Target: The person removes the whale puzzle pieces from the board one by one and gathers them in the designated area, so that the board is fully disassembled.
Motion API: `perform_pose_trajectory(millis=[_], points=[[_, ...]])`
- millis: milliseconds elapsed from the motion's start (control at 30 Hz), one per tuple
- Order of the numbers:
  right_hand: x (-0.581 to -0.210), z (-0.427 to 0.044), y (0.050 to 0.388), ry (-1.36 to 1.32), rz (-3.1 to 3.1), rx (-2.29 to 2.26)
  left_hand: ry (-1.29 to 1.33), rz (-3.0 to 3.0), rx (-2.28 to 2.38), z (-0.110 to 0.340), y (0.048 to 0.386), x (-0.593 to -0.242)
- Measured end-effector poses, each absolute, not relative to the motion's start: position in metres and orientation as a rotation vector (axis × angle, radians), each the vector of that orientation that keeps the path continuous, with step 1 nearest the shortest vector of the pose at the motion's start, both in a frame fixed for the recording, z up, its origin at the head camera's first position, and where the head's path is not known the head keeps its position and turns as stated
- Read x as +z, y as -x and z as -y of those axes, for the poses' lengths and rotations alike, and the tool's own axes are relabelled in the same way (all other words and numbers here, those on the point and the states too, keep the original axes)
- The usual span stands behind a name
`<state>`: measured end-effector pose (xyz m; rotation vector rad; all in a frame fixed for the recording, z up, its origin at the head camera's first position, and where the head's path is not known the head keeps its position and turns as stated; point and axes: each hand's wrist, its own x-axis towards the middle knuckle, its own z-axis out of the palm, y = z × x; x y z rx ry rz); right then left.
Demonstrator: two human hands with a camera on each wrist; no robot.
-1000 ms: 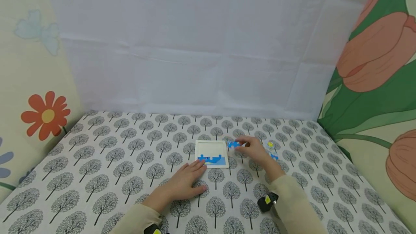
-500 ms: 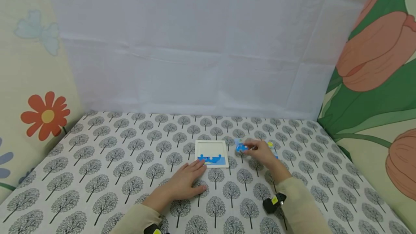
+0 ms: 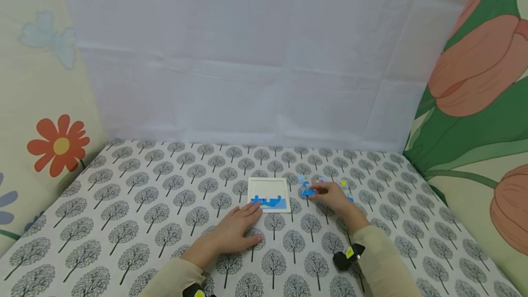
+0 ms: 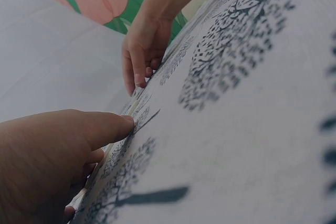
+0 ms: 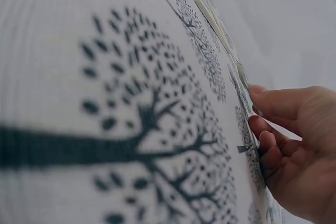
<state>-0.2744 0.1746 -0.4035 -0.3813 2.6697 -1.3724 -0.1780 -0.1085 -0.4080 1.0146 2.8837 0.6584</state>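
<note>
In the head view a small white square puzzle tray (image 3: 269, 184) lies on the cloth, its lower part filled with blue puzzle pieces (image 3: 270, 202). My left hand (image 3: 236, 231) rests flat, fingertips on the tray's lower left corner and thumb spread on the cloth. To the right of the tray, my right hand (image 3: 332, 196) pinches a blue puzzle piece (image 3: 306, 191) between thumb and fingers, low over the cloth. The right wrist view shows the right hand's thumb and forefinger (image 5: 286, 103) at the piece's edge; most of the piece is hidden there.
Other loose pieces, one with a yellow shape (image 3: 343, 183), lie behind and beside my right hand, partly covered by it. The table is spread with a tree-print cloth (image 3: 165, 242). A white curtain (image 3: 247, 81) stands behind, and floral panels (image 3: 474, 104) flank both sides.
My right hand has drawn back rightward from the tray's right edge with the blue piece and lowered it toward the cloth among the loose pieces. My left hand has stayed put.
</note>
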Motion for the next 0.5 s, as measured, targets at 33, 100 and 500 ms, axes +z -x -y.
perform_pose_trajectory(millis=[33,100,500], points=[[-0.4040,-0.1749,0.2746,0.391,-2.668,-1.368,-1.015,-2.884,0.659,0.1085,0.1780,-0.4080],[-0.4049,-0.1754,0.2747,0.412,-2.665,-1.358,-1.016,-2.886,0.658,0.1085,0.1780,-0.4080],[-0.4098,-0.1736,0.2776,0.452,-2.712,-1.285,-1.008,-2.883,0.656,0.1079,0.1778,-0.4069]])
